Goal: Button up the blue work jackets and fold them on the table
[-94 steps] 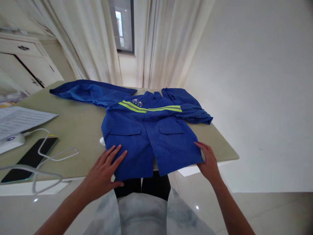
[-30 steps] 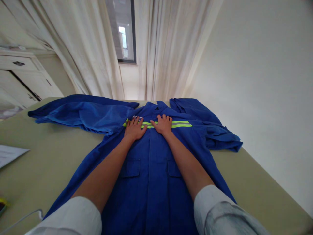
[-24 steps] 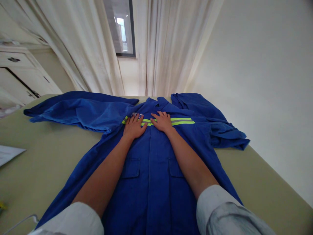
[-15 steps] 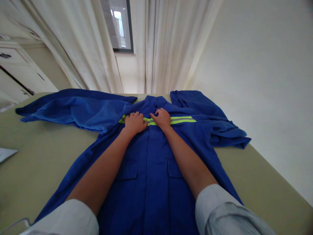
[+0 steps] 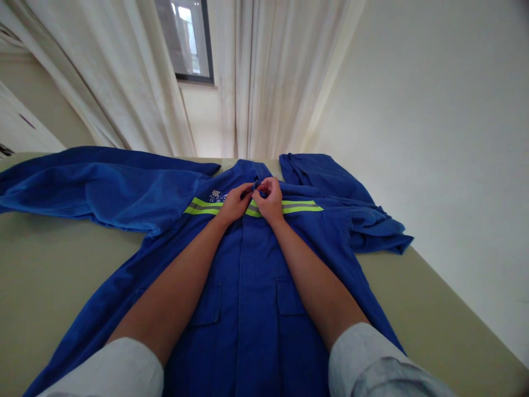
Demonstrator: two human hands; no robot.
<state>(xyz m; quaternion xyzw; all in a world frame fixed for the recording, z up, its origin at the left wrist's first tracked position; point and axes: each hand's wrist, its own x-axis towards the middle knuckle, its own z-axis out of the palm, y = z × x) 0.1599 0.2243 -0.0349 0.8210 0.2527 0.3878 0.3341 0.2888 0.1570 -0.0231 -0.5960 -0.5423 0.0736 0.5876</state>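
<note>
A blue work jacket [image 5: 260, 259] lies front up, its collar at the far end and both sleeves spread sideways. A yellow-green and grey reflective strip [image 5: 301, 207] crosses the chest, with a small white logo above it on the left. My left hand [image 5: 235, 203] is closed on the front edge of the jacket just below the collar. Close beside it, my right hand [image 5: 270, 199] pinches the same placket between thumb and fingers. A bit of dark blue cloth is lifted between the two hands. Any button there is too small to make out.
The jacket lies on a greenish-beige surface [image 5: 53, 264]. Pale curtains [image 5: 281, 71] hang beyond the far edge, with a window [image 5: 185, 41] between them. A white wall [image 5: 446, 138] borders the right side. Part of a white cabinet [image 5: 25, 127] shows at far left.
My left hand has gone from lying flat on the strip to gripping the placket, uncovering the logo. Both hands now hold lifted cloth near the collar. The view has shifted slightly right.
</note>
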